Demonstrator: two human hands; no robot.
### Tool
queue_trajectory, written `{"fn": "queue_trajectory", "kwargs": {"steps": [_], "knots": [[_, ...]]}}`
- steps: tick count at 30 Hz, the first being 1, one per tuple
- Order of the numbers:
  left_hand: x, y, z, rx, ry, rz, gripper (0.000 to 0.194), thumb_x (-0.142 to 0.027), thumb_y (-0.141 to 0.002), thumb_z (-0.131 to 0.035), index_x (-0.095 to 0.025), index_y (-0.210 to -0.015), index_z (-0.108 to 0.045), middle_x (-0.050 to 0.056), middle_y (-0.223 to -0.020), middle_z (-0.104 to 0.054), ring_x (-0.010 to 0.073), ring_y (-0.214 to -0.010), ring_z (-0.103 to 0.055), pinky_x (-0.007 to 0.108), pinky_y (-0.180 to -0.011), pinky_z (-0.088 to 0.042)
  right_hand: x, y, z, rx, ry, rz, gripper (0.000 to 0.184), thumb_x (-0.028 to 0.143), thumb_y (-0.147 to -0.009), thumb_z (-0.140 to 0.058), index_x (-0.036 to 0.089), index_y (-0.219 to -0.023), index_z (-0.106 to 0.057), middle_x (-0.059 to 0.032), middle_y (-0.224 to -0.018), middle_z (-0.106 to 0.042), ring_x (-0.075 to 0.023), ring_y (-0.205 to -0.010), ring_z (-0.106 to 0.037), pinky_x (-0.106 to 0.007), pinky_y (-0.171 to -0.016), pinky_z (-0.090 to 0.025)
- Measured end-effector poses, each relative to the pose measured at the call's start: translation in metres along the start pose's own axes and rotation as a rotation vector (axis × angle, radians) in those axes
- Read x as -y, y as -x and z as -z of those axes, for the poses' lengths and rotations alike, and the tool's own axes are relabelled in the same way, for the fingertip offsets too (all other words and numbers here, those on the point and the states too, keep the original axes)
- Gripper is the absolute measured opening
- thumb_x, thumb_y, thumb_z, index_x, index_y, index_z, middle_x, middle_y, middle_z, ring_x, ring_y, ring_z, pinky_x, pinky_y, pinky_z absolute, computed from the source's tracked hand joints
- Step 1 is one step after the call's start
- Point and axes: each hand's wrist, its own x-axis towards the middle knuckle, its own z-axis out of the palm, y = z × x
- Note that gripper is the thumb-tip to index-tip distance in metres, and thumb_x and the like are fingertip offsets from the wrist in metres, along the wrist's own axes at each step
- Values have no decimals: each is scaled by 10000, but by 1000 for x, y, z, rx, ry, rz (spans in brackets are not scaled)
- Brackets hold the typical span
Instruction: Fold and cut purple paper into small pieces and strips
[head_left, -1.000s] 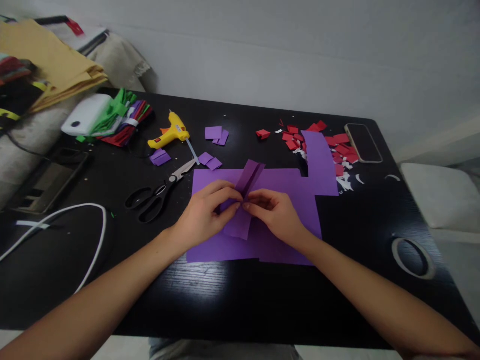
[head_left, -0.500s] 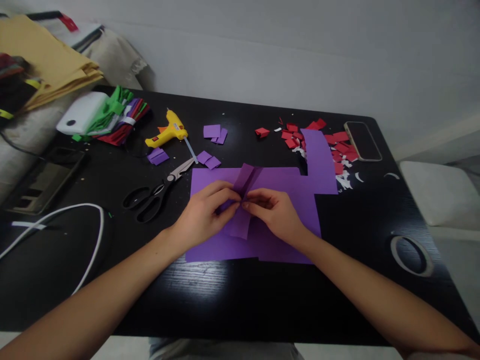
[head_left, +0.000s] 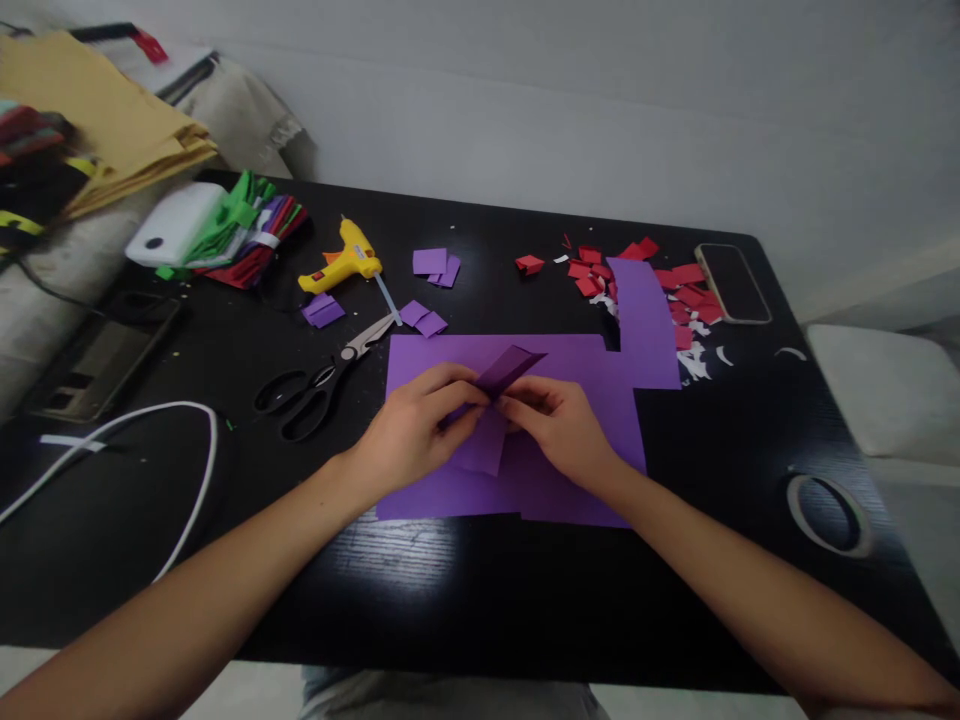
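Note:
Between my two hands is a folded strip of purple paper (head_left: pixel 510 371), its darker upper end leaning to the right and a lighter flap hanging below. My left hand (head_left: pixel 429 418) pinches it from the left with thumb and fingers. From the right, my right hand (head_left: pixel 559 425) grips the same strip, fingertips close to those of the left. Part of the fold is hidden behind the fingers. Underneath lie larger purple sheets (head_left: pixel 450 495) flat on the black table. A curved-edge purple piece (head_left: pixel 646 325) overlaps their upper right corner.
Black-handled scissors (head_left: pixel 322 385) lie left of the sheets, near a yellow glue gun (head_left: pixel 349 258) and small purple squares (head_left: pixel 430 262). Red and white scraps (head_left: pixel 686 290) and a phone (head_left: pixel 733 284) are at back right. A tape ring (head_left: pixel 829 515) rests at right, a white cable (head_left: pixel 210 470) at left.
The strip's upper end has tipped over to the right and its two layers now lie closer together. Both hands keep their pinch. The view has shifted slightly.

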Motion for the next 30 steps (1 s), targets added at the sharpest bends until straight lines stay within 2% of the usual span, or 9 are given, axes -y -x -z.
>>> {"fn": "queue_trajectory", "kwargs": {"steps": [5,10,16,20,23,26,30], "knots": [[1,1,0,0,-8,-14,131,-126,-957,-633,-192,-1041,-708,78,-1146,-710,165,-1011,-717,275,-886,-599,-1,0,0,33,-44,8,193,353,-764,-837,221,-886,-767,-20,-847,-764,-184,-807,-718,-347,-774,-598],[1,2,-1,-10,-15,-29,170,-101,-952,-612,-189,-1062,-706,88,-1161,-706,180,-1037,-720,297,-899,-610,0,3,-1,43,-39,56,335,341,-728,-885,252,-1012,-732,-17,-908,-770,-206,-879,-738,-380,-844,-612],[-2,2,-1,-13,-4,-39,171,-89,-951,-589,-188,-1051,-687,95,-1166,-709,182,-1035,-723,303,-893,-609,1,6,-6,-8,43,127,228,429,-842,-797,252,-965,-722,-22,-878,-757,-201,-834,-723,-369,-786,-612],[-4,1,0,-29,97,68,105,-114,-940,-605,-200,-1001,-616,69,-1091,-733,180,-989,-719,311,-843,-597,1,6,-5,-31,17,97,266,475,-816,-813,245,-918,-727,-34,-888,-770,-232,-886,-744,-414,-837,-629],[-4,1,-1,-36,205,215,189,-154,-900,-670,-200,-1057,-574,69,-1087,-736,163,-889,-708,280,-733,-573,0,6,-4,-36,-14,96,284,458,-791,-840,248,-953,-737,-42,-981,-794,-242,-971,-755,-443,-933,-619],[-2,0,-1,-20,224,274,283,-174,-890,-707,-199,-1157,-618,58,-1078,-738,146,-842,-676,258,-690,-539,-1,6,-4,-29,-29,110,277,423,-786,-852,248,-965,-734,-39,-988,-800,-238,-980,-764,-439,-952,-617],[0,-3,-1,-4,231,290,176,-236,-927,-703,-221,-1102,-721,39,-1015,-751,157,-844,-676,267,-695,-528,-2,7,-4,-19,-17,113,266,385,-816,-832,244,-1017,-731,-42,-1035,-797,-234,-998,-765,-436,-964,-616]]}}
